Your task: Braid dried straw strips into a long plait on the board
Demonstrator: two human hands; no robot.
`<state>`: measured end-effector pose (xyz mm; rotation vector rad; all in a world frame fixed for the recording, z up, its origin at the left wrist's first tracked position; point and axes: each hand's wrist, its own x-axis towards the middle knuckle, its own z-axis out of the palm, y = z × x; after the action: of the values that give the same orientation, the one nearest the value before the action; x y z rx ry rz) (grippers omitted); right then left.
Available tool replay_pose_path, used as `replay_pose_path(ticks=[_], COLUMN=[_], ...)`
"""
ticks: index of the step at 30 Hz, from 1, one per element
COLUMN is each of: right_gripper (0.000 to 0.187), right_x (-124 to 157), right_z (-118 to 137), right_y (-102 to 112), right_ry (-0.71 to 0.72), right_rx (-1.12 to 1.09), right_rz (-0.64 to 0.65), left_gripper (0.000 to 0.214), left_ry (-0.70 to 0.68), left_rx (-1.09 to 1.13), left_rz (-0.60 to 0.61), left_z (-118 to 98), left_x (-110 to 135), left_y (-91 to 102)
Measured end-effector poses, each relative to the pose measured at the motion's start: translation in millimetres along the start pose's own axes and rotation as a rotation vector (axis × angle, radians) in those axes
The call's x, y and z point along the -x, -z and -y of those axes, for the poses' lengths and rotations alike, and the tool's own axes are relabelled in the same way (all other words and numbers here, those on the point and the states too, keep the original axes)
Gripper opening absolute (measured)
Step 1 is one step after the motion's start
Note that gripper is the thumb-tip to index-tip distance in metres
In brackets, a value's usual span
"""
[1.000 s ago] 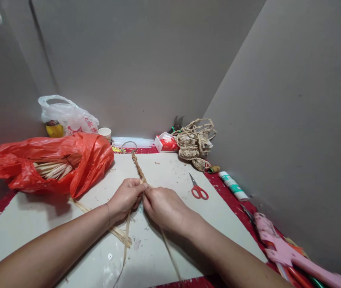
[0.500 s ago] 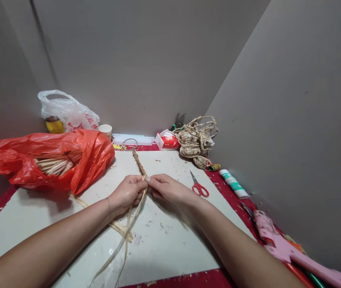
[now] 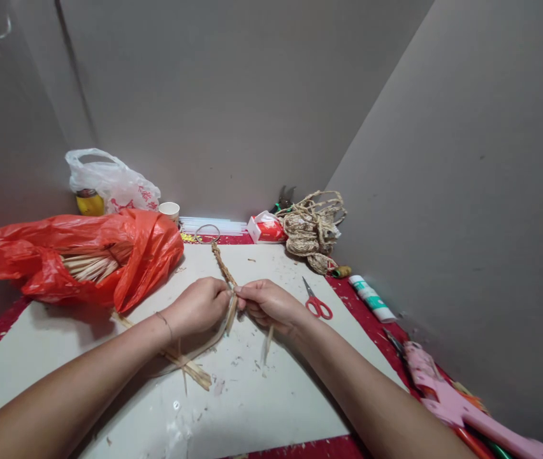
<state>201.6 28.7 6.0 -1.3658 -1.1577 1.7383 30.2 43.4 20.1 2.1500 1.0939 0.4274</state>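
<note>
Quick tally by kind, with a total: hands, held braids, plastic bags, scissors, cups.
Hands: 2 (left hand, right hand)
Held braid: 1
Plastic bags: 2 (red bag, white bag)
Scissors: 1 pair
Cup: 1
Total: 7

on the desk (image 3: 364,315), we saw a rough, matt braid (image 3: 223,266) of plant-like fibre and, near the far edge, a metallic-looking ring (image 3: 208,243). by the left edge, the red bag (image 3: 154,255) was crinkled, glossy plastic; by the far right corner, the rope (image 3: 301,229) looked coarse. the scissors (image 3: 313,298) had smooth plastic handles and metal blades.
</note>
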Motion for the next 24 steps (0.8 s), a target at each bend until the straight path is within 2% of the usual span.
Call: replay_pose_path(ticks=[3, 6, 9, 11, 13, 15, 17, 19, 20, 21, 24], right_gripper=[0.031, 0.026, 0.021, 0.02, 0.019, 0.018, 0.016, 0.016, 0.015, 0.015, 0.014], right_x=[1.2, 2.6, 4.1, 4.3, 3.1, 0.6, -3.0, -6.8, -8.4, -9.6, -9.3], right_z=[-2.9, -5.2, -4.2, -2.6, -1.4, -1.3, -1.8, -2.1, -2.1, -1.9, -0.5], right_y=[-8.3, -13.4, -13.2, -9.8, -4.9, 0.4, 4.8, 7.9, 8.9, 9.3, 8.7], right_ry=[0.008, -0.017, -0.055, -0.065, -0.061, -0.039, -0.009, 0.008, 0.011, 0.014, 0.042], right_rx=[-0.075, -0.089, -0.1, -0.141, -0.192, -0.236, -0.286, -0.329, -0.342, -0.347, -0.312], right_rz=[-0.01, 0.023, 0.083, 0.141, 0.193, 0.243, 0.299, 0.345, 0.358, 0.369, 0.407], left_gripper=[0.034, 0.032, 0.03, 0.025, 0.029, 0.034, 0.031, 0.028, 0.024, 0.022, 0.028], left_ry=[-0.028, -0.066, -0.161, -0.242, -0.302, -0.293, -0.224, -0.122, -0.087, -0.041, 0.208], left_rx=[-0.322, -0.581, -0.643, -0.617, -0.539, -0.387, -0.184, 0.021, 0.112, 0.208, 0.508], left_rz=[-0.063, 0.021, 0.098, 0.155, 0.188, 0.107, -0.114, -0.393, -0.474, -0.451, -0.141], left_z=[-16.4, -28.4, -36.3, -42.7, -49.7, -54.0, -52.3, -44.5, -39.2, -33.7, -21.1], left_x=[13.3, 26.0, 38.0, 46.0, 52.0, 52.5, 44.9, 30.3, 22.1, 14.4, 0.7], left_y=[-11.7, -30.5, -43.8, -44.0, -36.6, -23.3, -8.4, 2.9, 5.8, 6.5, -1.3])
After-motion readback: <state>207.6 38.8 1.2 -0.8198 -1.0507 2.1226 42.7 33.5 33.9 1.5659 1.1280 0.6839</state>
